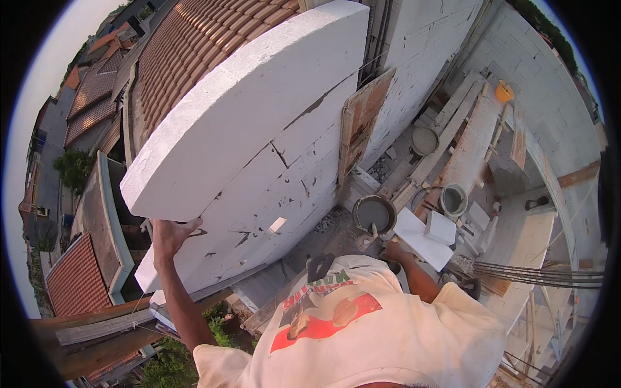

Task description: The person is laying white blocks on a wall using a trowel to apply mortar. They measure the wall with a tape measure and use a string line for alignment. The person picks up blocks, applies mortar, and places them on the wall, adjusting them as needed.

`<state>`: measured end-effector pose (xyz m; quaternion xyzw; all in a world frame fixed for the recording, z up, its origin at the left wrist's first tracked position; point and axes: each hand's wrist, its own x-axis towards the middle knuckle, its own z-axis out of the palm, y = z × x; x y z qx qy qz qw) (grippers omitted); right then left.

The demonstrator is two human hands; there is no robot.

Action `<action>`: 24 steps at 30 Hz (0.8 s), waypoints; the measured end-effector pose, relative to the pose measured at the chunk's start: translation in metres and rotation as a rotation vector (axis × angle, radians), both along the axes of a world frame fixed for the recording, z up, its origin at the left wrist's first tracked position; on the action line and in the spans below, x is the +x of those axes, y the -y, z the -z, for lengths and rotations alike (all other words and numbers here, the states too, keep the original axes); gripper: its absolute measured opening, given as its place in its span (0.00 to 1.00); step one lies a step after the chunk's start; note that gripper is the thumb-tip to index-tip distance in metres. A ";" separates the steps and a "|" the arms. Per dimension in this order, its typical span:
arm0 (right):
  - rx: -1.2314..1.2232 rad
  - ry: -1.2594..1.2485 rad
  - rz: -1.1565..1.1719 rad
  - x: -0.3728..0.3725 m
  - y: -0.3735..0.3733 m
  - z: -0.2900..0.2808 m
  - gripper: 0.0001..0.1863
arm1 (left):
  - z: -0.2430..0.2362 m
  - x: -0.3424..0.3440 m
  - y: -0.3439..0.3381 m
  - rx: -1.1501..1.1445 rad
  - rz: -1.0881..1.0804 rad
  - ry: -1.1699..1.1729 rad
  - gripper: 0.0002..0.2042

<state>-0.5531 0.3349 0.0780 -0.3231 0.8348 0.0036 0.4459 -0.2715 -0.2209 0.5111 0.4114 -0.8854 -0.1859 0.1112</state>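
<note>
A white block wall (252, 194) rises along my left, with thin mortar lines and gaps; its top course (246, 97) is a long pale band. My left hand (178, 229) is closed around the wall's near end, just below that course. My right hand (394, 252) is low at center right, fingers curled on something I cannot make out, beside a round bucket of grey mix (375, 213) with a tool in it. Two loose white blocks (440, 226) lie just right of that hand. My torso in a pale shirt fills the bottom.
Tiled roofs (84, 271) and greenery lie below, past the left edge. Along the right are a second bucket (424, 142), planks (446, 116), a large pipe (455, 197), a yellow container (503, 90) and rebar (517, 271). A stained board (362, 123) leans on the wall.
</note>
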 end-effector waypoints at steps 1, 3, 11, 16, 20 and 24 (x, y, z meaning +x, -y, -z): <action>0.126 0.131 -0.009 0.035 -0.042 0.017 0.35 | 0.001 0.003 -0.003 -0.016 -0.029 0.042 0.38; 0.271 0.298 0.149 0.096 -0.107 0.002 0.31 | 0.003 -0.001 -0.010 -0.054 -0.053 0.114 0.40; 0.200 0.342 0.745 0.175 -0.123 -0.070 0.19 | 0.101 -0.008 -0.135 -0.487 -0.024 -0.456 0.29; -0.245 -0.130 0.432 0.168 -0.107 0.063 0.22 | 0.257 -0.021 -0.216 0.481 0.419 0.141 0.34; 0.005 0.169 0.852 0.122 -0.031 0.031 0.26 | 0.392 0.023 -0.233 0.955 0.505 0.740 0.43; -0.160 0.185 0.797 0.134 -0.041 0.138 0.24 | 0.407 0.017 -0.266 0.919 0.439 0.944 0.47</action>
